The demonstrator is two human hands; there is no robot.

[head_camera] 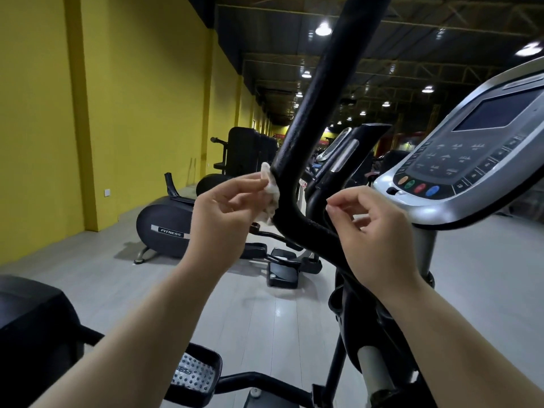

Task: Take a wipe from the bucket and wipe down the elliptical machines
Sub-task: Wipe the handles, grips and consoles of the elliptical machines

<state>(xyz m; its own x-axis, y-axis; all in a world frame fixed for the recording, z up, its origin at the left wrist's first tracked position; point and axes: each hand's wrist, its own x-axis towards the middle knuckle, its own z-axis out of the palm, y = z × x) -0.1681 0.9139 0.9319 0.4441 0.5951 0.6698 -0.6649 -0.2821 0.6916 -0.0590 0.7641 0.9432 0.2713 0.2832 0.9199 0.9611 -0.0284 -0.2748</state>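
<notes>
The left hand [226, 207] has its grip pinching a crumpled white wipe [271, 195] against the bend of the elliptical's black handlebar [297, 128]. The right hand [376, 231] hovers just beside the same bar, below the silver console [435, 209] (its grip loosely curled, holding nothing).
</notes>
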